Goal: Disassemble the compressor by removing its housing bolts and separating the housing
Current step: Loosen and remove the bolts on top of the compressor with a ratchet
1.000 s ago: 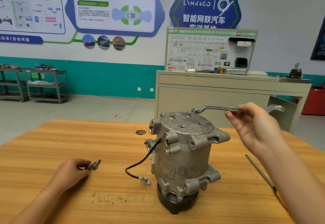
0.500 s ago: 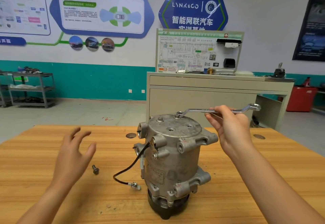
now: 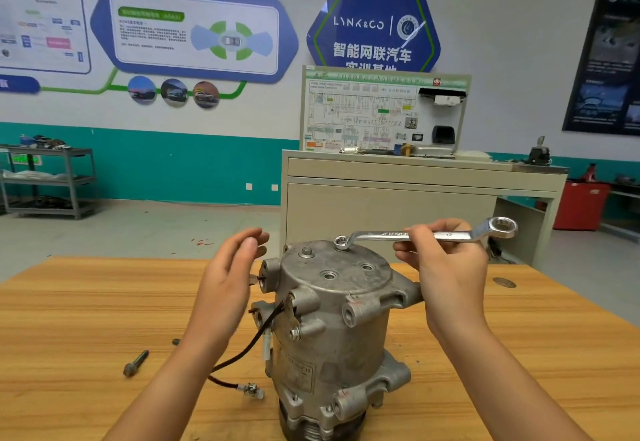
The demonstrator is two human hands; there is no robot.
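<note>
Compressor: my compressor (image 3: 332,329) stands upright on the wooden bench (image 3: 519,371), pulley end down, flat round top face up. The housing is in one piece.
Right hand: my right hand (image 3: 446,267) is raised just right of the compressor's top face. Its fingers (image 3: 450,224) are clamped on the shank of a ring wrench (image 3: 379,234), with the thumb underneath.
Wrench: it lies roughly level above the compressor. The small ring end (image 3: 341,241) is seated at a bolt position on the far rim of the top face. The large ring end (image 3: 502,227) points away to the compressor's right.
Left hand: my left hand (image 3: 225,278) is held up just left of the compressor's upper housing, palm turned toward it. The fingers (image 3: 249,243) are straight, close side by side, and hold nothing. I cannot tell whether it touches the casting.
Housing bolt: one bolt head (image 3: 306,252) sits in the top face, left of the wrench's small ring.
Loose bolt: one long bolt (image 3: 135,363) lies flat on the bench, well to the compressor's left.
Small item: a dark piece (image 3: 176,341) lies between the loose bolt and the compressor. It is too small to identify.
Cable: a black cable (image 3: 249,347) runs from the compressor's left side down to the bench and ends in a metal connector (image 3: 251,390) near the base.
Background: a beige cabinet (image 3: 381,205) stands on the floor behind the compressor.
</note>
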